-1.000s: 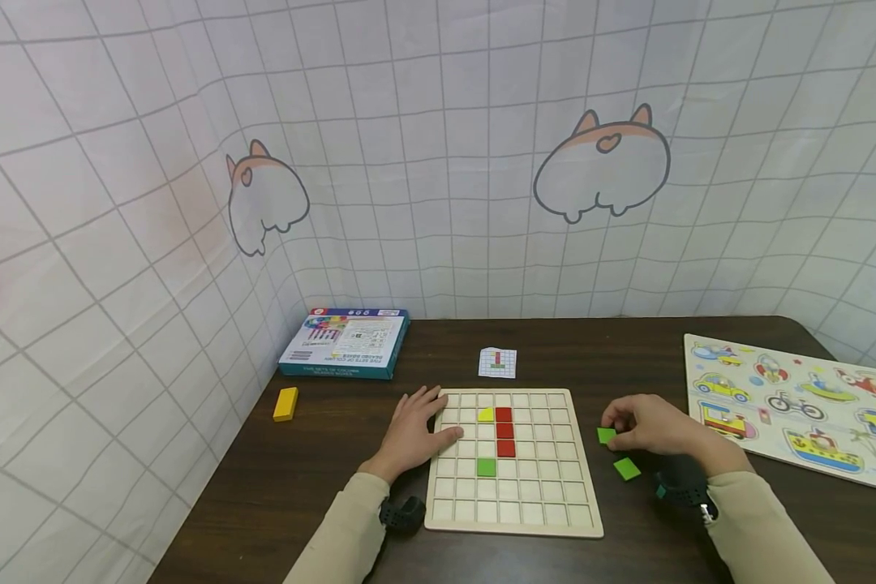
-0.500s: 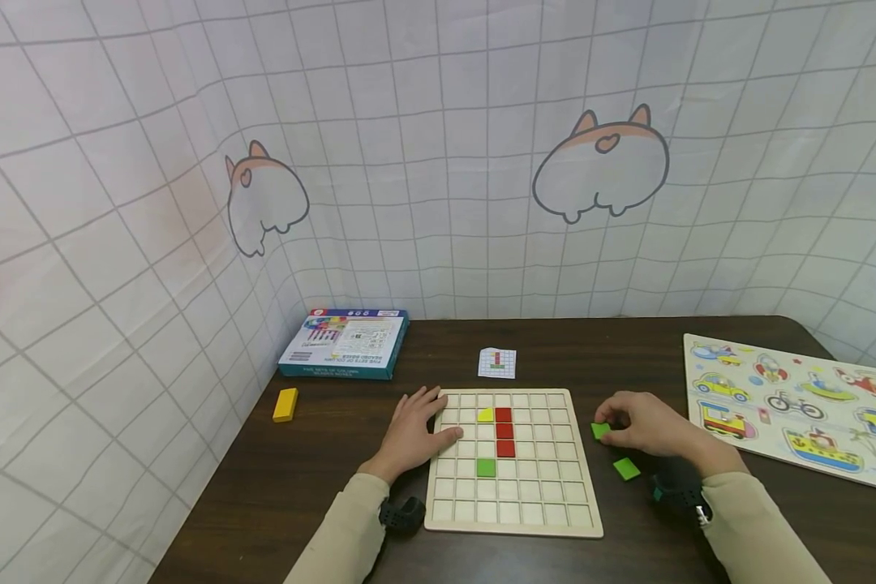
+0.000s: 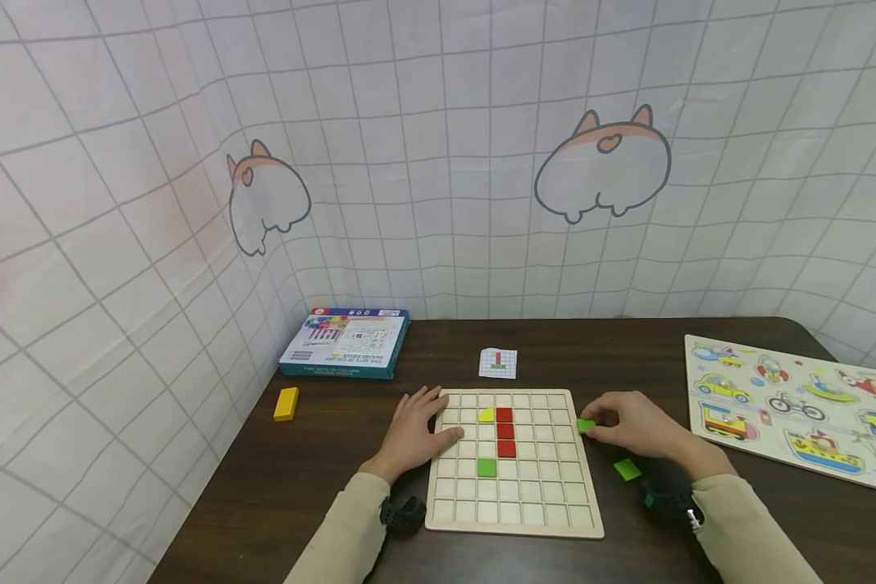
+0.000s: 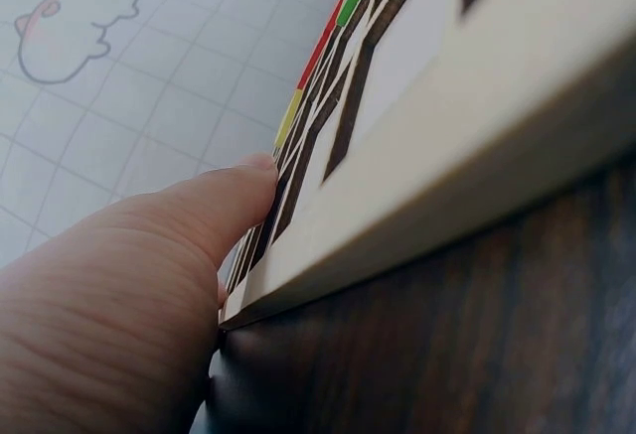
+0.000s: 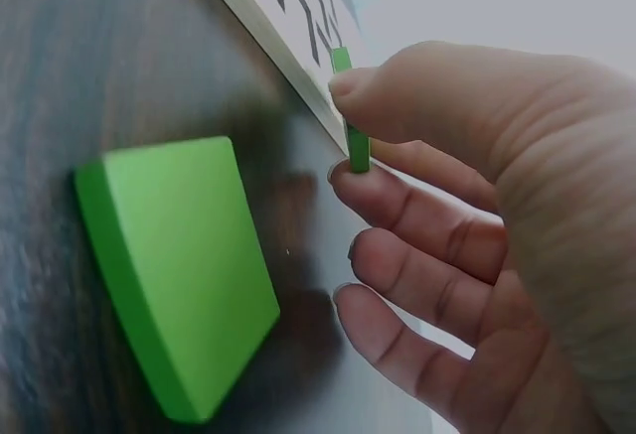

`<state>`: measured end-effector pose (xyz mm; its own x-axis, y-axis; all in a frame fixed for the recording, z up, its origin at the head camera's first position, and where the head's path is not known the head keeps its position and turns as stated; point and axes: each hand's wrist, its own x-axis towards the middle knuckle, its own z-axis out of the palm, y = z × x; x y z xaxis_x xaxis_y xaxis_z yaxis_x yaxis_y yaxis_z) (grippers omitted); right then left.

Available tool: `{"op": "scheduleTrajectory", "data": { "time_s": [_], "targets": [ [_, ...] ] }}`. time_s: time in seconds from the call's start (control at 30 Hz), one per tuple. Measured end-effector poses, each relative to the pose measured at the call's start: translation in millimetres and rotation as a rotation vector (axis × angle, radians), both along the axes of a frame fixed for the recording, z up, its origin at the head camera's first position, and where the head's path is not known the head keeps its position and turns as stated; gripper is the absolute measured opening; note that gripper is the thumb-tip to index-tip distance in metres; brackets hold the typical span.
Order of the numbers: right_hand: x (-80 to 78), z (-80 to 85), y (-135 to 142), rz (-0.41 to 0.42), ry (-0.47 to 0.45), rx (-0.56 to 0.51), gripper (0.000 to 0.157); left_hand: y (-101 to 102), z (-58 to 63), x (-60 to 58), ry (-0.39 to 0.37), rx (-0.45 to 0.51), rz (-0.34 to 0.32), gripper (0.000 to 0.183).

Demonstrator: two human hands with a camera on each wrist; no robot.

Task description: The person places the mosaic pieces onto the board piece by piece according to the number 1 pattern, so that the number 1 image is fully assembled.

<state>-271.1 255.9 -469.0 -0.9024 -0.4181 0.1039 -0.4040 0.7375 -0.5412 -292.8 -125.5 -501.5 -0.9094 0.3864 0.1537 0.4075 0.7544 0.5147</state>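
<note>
A pale wooden grid board (image 3: 514, 520) lies on the dark table. Three red square tiles (image 3: 505, 431) form a column on it, with a yellow tile (image 3: 486, 415) left of the top one and a green tile (image 3: 487, 468) lower left. My left hand (image 3: 413, 434) rests on the board's left edge, fingers extended and thumb over the cells. My right hand (image 3: 638, 423) pinches a green square tile (image 5: 358, 148) between thumb and fingers at the board's right edge. Another green tile (image 3: 627, 470) lies on the table below that hand.
A small printed pattern card (image 3: 498, 363) lies behind the board. At the back left is a boxed set (image 3: 346, 345), with a yellow block (image 3: 285, 404) in front of it. A picture puzzle board (image 3: 796, 405) lies at the right. A grid-patterned curtain (image 3: 438, 162) surrounds the table.
My right hand has moved left with the green tile, from beside the loose tile to the board's right edge. The left hand has stayed in place.
</note>
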Motion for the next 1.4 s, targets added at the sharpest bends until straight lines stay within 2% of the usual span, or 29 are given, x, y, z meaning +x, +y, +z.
{"op": "scheduleTrajectory", "data": {
  "time_s": [0.3, 0.67, 1.07, 1.4],
  "targets": [
    [2.1, 1.7, -6.0, 0.014, 0.002, -0.004, 0.024, 0.0, 0.2, -0.4, 0.002, 0.003, 0.0, 0.069],
    [4.7, 1.7, -15.4, 0.081, 0.04, -0.038, 0.023, -0.3, 0.2, -0.3, 0.004, 0.0, -0.003, 0.069],
    [7.9, 0.5, -34.2, 0.073, 0.036, -0.047, 0.024, 0.0, -0.6, 0.1, 0.0, 0.003, -0.003, 0.069],
    [12.3, 1.2, -47.7, 0.138, 0.024, -0.09, 0.023, 0.1, -0.4, -1.0, -0.001, -0.004, 0.012, 0.069]
  ]
}}
